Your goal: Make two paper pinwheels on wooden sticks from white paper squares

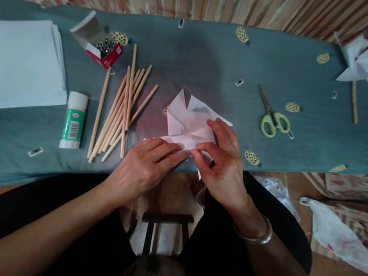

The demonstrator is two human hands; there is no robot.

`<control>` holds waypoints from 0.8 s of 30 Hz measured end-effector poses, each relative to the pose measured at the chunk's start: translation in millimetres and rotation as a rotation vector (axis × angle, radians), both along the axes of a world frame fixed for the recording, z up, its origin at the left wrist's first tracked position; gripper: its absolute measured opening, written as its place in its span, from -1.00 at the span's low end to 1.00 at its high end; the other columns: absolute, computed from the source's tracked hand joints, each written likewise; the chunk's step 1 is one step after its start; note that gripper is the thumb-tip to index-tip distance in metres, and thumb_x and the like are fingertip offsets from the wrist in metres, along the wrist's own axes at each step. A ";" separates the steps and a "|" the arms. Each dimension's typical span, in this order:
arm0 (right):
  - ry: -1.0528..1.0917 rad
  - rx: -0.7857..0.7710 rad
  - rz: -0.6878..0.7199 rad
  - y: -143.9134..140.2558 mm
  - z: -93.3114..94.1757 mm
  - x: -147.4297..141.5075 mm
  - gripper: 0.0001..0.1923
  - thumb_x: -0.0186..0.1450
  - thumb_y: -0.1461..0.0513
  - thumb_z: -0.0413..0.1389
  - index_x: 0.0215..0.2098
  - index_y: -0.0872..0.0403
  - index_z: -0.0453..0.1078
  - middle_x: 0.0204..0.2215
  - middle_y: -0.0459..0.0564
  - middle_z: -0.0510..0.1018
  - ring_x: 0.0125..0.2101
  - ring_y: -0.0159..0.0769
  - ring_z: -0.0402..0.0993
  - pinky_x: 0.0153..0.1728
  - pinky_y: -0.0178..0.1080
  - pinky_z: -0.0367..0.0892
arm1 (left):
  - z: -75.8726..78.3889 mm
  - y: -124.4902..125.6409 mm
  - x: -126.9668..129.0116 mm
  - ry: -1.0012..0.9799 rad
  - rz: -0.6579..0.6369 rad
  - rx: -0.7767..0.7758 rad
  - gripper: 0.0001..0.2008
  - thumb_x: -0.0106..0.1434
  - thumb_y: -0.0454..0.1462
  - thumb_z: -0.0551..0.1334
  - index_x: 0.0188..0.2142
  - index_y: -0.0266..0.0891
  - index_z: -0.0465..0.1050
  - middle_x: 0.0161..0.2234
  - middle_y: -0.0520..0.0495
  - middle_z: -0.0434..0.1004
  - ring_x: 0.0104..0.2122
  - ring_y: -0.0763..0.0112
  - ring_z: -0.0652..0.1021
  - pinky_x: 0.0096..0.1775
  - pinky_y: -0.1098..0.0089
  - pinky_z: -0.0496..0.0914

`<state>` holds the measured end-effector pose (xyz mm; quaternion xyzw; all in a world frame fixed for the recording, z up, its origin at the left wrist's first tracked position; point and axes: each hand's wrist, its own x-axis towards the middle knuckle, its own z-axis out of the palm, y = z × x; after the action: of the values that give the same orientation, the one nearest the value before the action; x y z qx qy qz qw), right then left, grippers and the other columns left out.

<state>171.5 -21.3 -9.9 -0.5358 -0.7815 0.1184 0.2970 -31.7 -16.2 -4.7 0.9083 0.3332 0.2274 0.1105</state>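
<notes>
A wrinkled teal cloth (194, 54) is covering the table; near its front edge both hands, left (143, 166) and right (223, 163), are pinching a folded white paper pinwheel (189, 120); smooth round wooden sticks (120, 112) are lying just beside it.

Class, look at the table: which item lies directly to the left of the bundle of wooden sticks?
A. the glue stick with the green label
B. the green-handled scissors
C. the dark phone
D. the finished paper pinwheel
A: the glue stick lies on the cloth just left of the wooden sticks, while the scissors lie on the far side of the folded paper.
</notes>
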 end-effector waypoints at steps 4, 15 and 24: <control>-0.032 0.013 -0.033 0.4 -3.1 -3.4 -0.92 0.29 0.28 0.10 -0.36 0.05 0.43 0.16 0.06 0.37 0.24 -0.03 0.18 0.17 0.09 0.24 | -2.3 1.2 -1.3 -0.020 -0.024 0.007 -0.78 0.33 -0.38 0.14 -0.04 -0.36 0.42 -0.15 -0.22 0.56 -0.16 0.24 0.53 -0.17 0.23 0.50; -0.050 0.094 -0.053 1.7 -4.4 -4.9 -0.94 0.31 0.25 0.11 -0.27 0.05 0.42 0.11 0.10 0.41 0.21 -0.07 0.24 0.16 0.05 0.26 | -5.0 3.1 1.6 -0.054 -0.001 -0.037 -0.78 0.31 -0.41 0.17 -0.05 -0.38 0.42 -0.16 -0.24 0.55 -0.18 0.25 0.52 -0.18 0.21 0.52; -0.038 0.077 -0.003 -0.2 -0.6 -8.0 -0.87 0.32 0.32 0.05 -0.27 0.02 0.44 0.13 0.07 0.40 0.22 -0.10 0.20 0.17 0.03 0.24 | -4.2 2.4 2.6 -0.066 0.023 -0.040 -0.78 0.32 -0.40 0.16 -0.05 -0.32 0.42 -0.16 -0.22 0.54 -0.16 0.25 0.52 -0.17 0.21 0.53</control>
<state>163.5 -21.4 -10.4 -0.5274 -0.7901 0.0777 0.3025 -29.1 -13.7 -8.9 0.8940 0.3443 0.2518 0.1371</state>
